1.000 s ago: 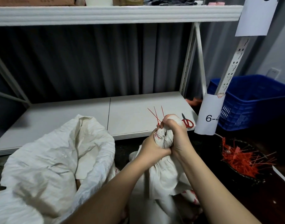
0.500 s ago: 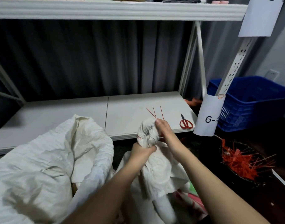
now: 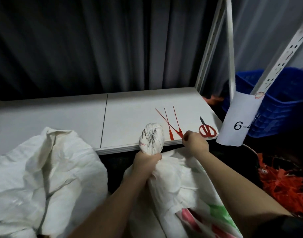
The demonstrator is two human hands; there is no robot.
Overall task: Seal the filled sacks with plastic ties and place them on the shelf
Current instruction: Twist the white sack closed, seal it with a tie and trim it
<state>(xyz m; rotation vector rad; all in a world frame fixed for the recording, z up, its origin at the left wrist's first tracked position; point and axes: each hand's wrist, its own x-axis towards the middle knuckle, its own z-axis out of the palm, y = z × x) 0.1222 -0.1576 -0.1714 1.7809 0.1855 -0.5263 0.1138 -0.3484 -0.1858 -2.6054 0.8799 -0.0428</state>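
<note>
A filled white sack [image 3: 174, 182] stands in front of the low white shelf [image 3: 78, 117]. Its mouth is twisted into a tight neck [image 3: 151, 138] that sticks up. My left hand [image 3: 145, 162] grips the sack just below that twist. My right hand [image 3: 195, 142] is off the sack, at the shelf's front edge, with its fingertips pinching the tag end of one of three red plastic ties [image 3: 171, 122] lying on the shelf. A second white sack [image 3: 44, 177] stands open and slumped at the left.
Red-handled scissors [image 3: 207, 128] lie on the shelf right of the ties. A dark bowl of several red ties [image 3: 283, 182] sits on the floor at the right. Behind it is a blue crate [image 3: 276, 107] and a shelf post with a paper label [image 3: 238, 121].
My right hand let go of the twisted neck and moved right to the ties on the shelf. My left hand slid down to grip under the twist. The view tilted down.
</note>
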